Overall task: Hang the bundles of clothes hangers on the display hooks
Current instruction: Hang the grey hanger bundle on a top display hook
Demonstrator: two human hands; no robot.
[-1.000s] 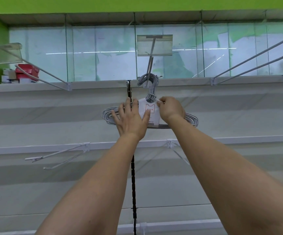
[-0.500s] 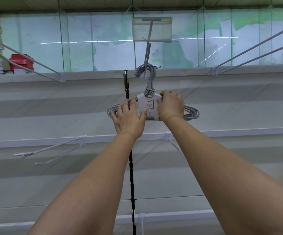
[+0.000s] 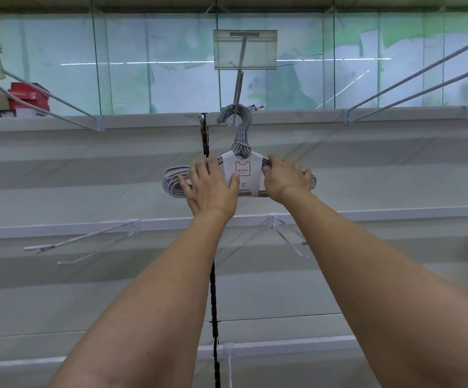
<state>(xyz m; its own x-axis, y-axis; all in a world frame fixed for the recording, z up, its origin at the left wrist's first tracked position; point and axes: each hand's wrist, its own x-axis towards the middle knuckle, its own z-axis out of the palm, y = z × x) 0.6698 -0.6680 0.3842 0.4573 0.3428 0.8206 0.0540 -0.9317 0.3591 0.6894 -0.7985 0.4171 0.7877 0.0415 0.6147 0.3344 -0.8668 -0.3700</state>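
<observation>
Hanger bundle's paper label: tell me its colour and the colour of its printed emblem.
The paper label is white with a red shirt-shaped emblem; the head view shows it, between both hands.

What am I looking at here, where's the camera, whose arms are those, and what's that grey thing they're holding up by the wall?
There is no machine here: these are a person's two bare arms, filmed by one wide-angle camera worn on their head, looking forward at a shop display wall.

The grey thing is a bundle of clothes hangers, held together by a white paper band with red print. Its hooks are looped over a display hook that sticks out of the wall and carries a clear price-tag holder at its tip.

The left hand rests on the bundle's left side with fingers spread. The right hand grips the right shoulder of the bundle.

Other bare display hooks jut from the rails. Red boxes sit at the far left.
</observation>
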